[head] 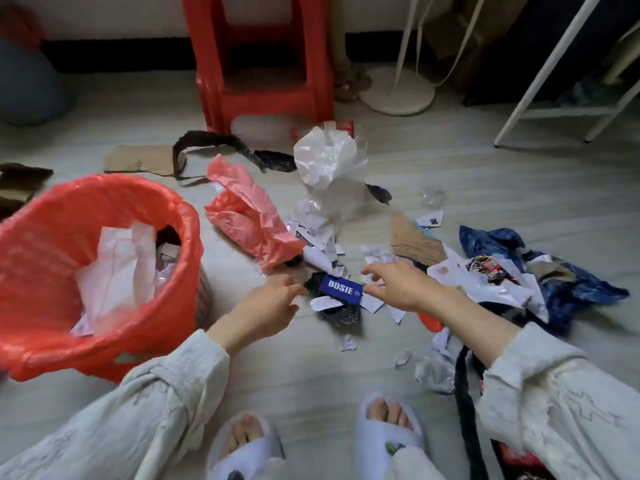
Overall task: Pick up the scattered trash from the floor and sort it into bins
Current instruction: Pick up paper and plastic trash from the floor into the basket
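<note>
Both hands at blue tag (341, 289) on floor (450, 174), amid paper scraps beside red-lined bin (86, 271). Left hand (266, 306) pinches the tag's left end; right hand (398, 285) pinches its right end.

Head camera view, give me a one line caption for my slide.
Both hands grasp a blue BOSIE tag amid floor litter beside a red-lined bin.
</note>
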### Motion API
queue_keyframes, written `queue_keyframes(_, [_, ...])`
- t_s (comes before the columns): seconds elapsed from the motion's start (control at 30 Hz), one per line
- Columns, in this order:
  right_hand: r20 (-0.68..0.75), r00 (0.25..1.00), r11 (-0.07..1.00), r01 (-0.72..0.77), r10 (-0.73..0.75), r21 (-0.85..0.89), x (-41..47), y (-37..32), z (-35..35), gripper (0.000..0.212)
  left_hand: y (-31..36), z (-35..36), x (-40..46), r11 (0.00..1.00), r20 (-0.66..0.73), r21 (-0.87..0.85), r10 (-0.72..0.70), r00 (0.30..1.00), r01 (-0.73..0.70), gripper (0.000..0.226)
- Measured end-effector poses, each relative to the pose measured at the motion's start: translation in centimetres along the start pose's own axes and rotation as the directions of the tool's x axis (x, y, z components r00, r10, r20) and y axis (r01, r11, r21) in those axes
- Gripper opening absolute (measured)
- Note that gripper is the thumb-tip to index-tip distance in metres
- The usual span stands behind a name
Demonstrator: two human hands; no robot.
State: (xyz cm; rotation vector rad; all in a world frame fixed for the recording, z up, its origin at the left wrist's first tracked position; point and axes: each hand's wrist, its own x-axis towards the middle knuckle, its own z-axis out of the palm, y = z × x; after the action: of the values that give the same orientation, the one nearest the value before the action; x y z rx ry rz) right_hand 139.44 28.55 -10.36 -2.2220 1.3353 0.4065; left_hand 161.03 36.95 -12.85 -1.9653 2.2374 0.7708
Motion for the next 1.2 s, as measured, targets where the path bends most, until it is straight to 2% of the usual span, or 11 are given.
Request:
queue_keyframes(0.1, [0.042,0.999,1.000,0.008,-0.009,0.027,4.1,2.1,4.7,0.051,-1.1,4.3,4.2,1.000,0.032,0.017,-0.016,0.999,0.016,0.049])
queue_keyframes(0.2, [0.032,0.999,0.999,0.041,-0.042,0.034,7.3,3.5,9.1,0.074,-1.4,8.4,7.1,0.999,0.077,0.055,-0.004,0.997,-0.001,0.062])
queue_keyframes(0.33, [0.058,0.983,0.980,0.180,-0.175,-0.091,7.5,4.0,12.5,0.098,-1.7,12.4,7.9,0.989,0.003,0.122,0.087,0.996,-0.087,0.073])
queue_keyframes(0.4, [0.111,0.983,0.980,0.161,-0.148,-0.114,7.5,4.2,13.5,0.103,-2.2,13.4,8.8,0.980,-0.035,0.170,0.109,0.993,-0.101,0.068])
queue_keyframes(0.5, [-0.005,0.988,0.980,0.152,-0.154,-0.127,8.2,4.0,14.8,0.098,-2.9,13.9,10.2,0.963,-0.154,0.213,0.197,0.968,-0.162,0.049])
queue_keyframes(0.6, [-0.212,0.950,0.968,0.199,-0.229,-0.152,9.9,4.8,16.2,0.074,-3.4,13.4,11.3,0.941,-0.225,0.272,0.265,0.938,-0.200,0.041])
queue_keyframes(0.7, [-0.313,0.898,0.949,0.271,-0.310,-0.162,10.7,5.3,16.2,0.056,-3.7,12.8,12.1,0.916,-0.299,0.325,0.335,0.893,-0.235,0.035])
queue_keyframes(0.8, [-0.324,0.883,0.940,0.303,-0.339,-0.156,11.2,5.7,15.6,0.052,-4.0,12.8,12.5,0.894,-0.299,0.354,0.387,0.872,-0.276,0.032])
queue_keyframes(0.93, [-0.374,0.874,0.951,0.294,-0.309,-0.098,11.3,5.5,15.2,0.043,-4.0,12.4,12.2,0.891,-0.229,0.338,0.392,0.891,-0.305,0.030])
queue_keyframes(1.07, [-0.396,0.884,0.966,0.255,-0.249,-0.039,11.0,4.4,15.6,0.015,-4.1,11.9,11.4,0.885,-0.140,0.327,0.392,0.909,-0.331,0.026])
queue_keyframes(1.2, [-0.325,0.903,0.960,0.264,-0.281,-0.096,9.3,3.8,16.0,0.042,-4.1,12.3,8.7,0.865,-0.113,0.339,0.427,0.897,-0.369,0.021])
